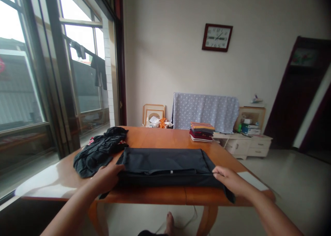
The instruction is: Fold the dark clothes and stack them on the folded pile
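Two bare hands at a piece of dark cloth on a wooden table. The dark cloth (162, 159) lies broadside along the near part of the wooden table (155, 136), between the hands, its upper panel fairly flat and its front bordered by a slightly gaping band bearing a small pale tag (171, 172). The right hand (228, 180) pinches the right end of this band between thumb and forefinger; the left hand (110, 175) is closed upon the opposite end, though its fingertips are partly hidden. A loose corner (230, 196) droops below the right hand at the table's near edge (whether the band itself is lifted clear of the wood is hard to tell). To the left, near the cloth, lies a crumpled dark heap (103, 149); farther back on the right stands a neat stack of folded fabrics (201, 131). As a judgement on handling, the two ends are best held level and drawn apart with equal, gentle tension, so that the band runs straight and its layers close together. The drooping corner would probably need tucking in, lest it leave a bulge, and the upper panel smoothing outward from its middle, since thin fabric of this kind may readily crease.
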`<state>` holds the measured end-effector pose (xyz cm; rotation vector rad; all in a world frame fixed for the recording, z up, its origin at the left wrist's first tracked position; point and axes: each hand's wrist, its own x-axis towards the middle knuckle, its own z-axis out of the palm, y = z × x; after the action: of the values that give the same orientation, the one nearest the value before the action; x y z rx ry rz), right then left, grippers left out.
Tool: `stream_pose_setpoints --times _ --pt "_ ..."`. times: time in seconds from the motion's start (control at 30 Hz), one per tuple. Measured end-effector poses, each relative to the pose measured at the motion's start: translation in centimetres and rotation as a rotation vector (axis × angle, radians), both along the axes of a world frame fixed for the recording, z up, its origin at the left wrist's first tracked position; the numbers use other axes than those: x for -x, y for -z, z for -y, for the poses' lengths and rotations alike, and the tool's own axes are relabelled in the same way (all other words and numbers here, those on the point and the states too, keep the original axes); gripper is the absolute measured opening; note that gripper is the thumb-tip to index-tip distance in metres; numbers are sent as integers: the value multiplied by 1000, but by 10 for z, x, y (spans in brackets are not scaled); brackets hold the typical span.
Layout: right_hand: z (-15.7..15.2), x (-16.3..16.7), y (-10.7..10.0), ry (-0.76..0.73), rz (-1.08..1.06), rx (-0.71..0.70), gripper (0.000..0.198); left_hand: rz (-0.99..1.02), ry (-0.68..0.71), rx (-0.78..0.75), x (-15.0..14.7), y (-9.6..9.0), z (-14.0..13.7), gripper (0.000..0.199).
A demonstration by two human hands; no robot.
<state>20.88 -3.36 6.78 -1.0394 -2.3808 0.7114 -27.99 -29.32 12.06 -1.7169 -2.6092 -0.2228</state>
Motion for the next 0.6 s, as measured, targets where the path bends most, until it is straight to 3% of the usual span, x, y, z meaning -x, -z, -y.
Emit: stream_pose_setpoints --times 0.1,0.37,0.6 --pt "-27 16 1 -3 -12 -21 23 -45 62 8 12 2 -28 39" --pt "-101 58 6 26 -39 -51 19 -60 -40 31 43 -2 -115 27" --pt "-165 89 21 92 -20 -45 18 -87 -72 30 69 13 -181 21"
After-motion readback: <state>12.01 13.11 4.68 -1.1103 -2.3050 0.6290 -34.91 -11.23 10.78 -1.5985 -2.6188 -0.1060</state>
